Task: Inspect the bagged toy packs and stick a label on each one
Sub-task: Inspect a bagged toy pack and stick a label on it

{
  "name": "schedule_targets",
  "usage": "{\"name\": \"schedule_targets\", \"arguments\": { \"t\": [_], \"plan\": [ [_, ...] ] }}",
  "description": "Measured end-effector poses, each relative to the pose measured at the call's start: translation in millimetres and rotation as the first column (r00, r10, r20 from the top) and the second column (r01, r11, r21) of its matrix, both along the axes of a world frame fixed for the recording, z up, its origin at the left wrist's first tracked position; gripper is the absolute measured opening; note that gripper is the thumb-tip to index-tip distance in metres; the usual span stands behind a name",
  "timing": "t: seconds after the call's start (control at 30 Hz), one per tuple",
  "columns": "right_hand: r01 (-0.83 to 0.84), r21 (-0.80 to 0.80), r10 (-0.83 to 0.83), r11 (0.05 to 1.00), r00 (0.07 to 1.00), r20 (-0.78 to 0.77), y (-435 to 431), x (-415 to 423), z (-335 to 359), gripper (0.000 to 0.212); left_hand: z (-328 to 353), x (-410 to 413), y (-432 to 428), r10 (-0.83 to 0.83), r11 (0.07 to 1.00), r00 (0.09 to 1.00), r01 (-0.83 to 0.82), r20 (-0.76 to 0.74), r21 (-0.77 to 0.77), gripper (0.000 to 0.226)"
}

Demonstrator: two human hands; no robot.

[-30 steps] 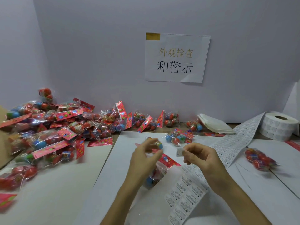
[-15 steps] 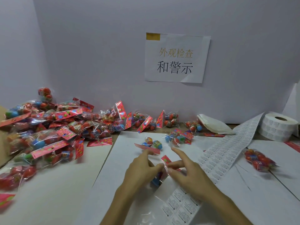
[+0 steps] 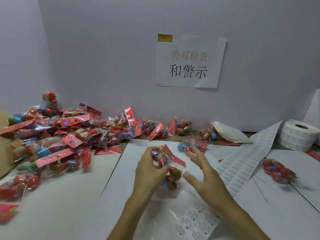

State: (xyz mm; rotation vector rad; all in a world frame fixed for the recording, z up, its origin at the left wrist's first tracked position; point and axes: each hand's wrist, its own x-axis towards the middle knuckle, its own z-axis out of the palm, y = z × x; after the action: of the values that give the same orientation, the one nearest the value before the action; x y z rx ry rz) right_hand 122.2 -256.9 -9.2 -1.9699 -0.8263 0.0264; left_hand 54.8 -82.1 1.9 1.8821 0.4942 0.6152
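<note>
The toy pack, a clear bag of small red and coloured balls with a red header card, is held just above the middle of the tabletop, over a white sheet. The left hand grips it, fingers curled round the bag's left side. The right hand is just beside the pack on the right, with its fingers spread and holding nothing; motion blur hides whether the thumb touches the bag. No label can be made out on the pack.

This looks like the inspecting or label-pressing step on one pack. The next move probably calls for the right hand to peel one sticker from the label strip. The strip runs from the label roll at the far right corner down to the near edge. The sticker would then go flat on the crinkly film while the left hand steadies the bag.

A pile of packs fills the far left corner. A lone pack lies near the right edge, beyond the strip. A wall sign hangs behind.
</note>
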Motion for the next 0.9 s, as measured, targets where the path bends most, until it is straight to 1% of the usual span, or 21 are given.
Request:
{"name": "schedule_targets", "arguments": {
  "t": [0.07, 0.1, 0.2, 0.27, 0.33, 0.43, 0.5, 0.57, 0.7, 0.8, 0.9],
  "plan": [
    [0.055, 0.131, -0.056, 0.990, 0.998, 0.004, -1, 5, 2, 0.086, 4, -1, 1, 0.057, 0.996, 0.988, -0.046, 0.140, -0.081, 0.059],
    [0.066, 0.188, -0.064, 0.980, 0.998, -0.016, -2, 6, 4, 0.088, 6, -1, 2, 0.070, 0.990, 0.977, -0.044, 0.200, -0.133, 0.058],
    [0.055, 0.310, -0.006, 0.949, 0.988, -0.157, -3, 9, 8, 0.097, 11, -2, 1, 0.035, 0.941, 0.954, 0.068, 0.296, -0.332, 0.057],
    [0.036, 0.358, 0.056, 0.933, 0.968, -0.244, -1, 7, 10, 0.093, 12, -3, -2, -0.036, 0.900, 0.959, 0.154, 0.282, -0.407, 0.057],
    [0.017, 0.399, 0.107, 0.917, 0.952, -0.287, 1, 6, 9, 0.083, 10, -2, -4, -0.159, 0.877, 0.958, 0.248, 0.238, -0.412, 0.056],
    [0.012, 0.441, 0.134, 0.898, 0.945, -0.299, 2, 4, 8, 0.071, 7, -2, -8, -0.376, 0.827, 0.917, 0.397, 0.133, -0.397, 0.057],
    [0.023, 0.451, 0.126, 0.892, 0.946, -0.298, 1, 4, 9, 0.068, 7, -3, -11, -0.463, 0.790, 0.883, 0.452, 0.079, -0.414, 0.052],
    [0.027, 0.447, 0.116, 0.894, 0.950, -0.289, -1, 5, 11, 0.066, 6, -2, -13, -0.477, 0.786, 0.878, 0.448, 0.044, -0.427, 0.050],
    [0.014, 0.401, 0.108, 0.916, 0.954, -0.278, 0, 4, 11, 0.066, 12, -4, -11, -0.436, 0.828, 0.900, 0.394, -0.018, -0.399, 0.048],
    [-0.009, 0.351, 0.102, 0.936, 0.964, -0.246, 0, 3, 11, 0.068, 18, -9, -1, -0.436, 0.812, 0.900, 0.404, 0.021, -0.421, 0.036],
    [-0.022, 0.336, 0.109, 0.942, 0.964, -0.243, -1, 3, 14, 0.068, 22, -14, 8, -0.427, 0.798, 0.902, 0.409, 0.065, -0.443, 0.035]
  ]
}}
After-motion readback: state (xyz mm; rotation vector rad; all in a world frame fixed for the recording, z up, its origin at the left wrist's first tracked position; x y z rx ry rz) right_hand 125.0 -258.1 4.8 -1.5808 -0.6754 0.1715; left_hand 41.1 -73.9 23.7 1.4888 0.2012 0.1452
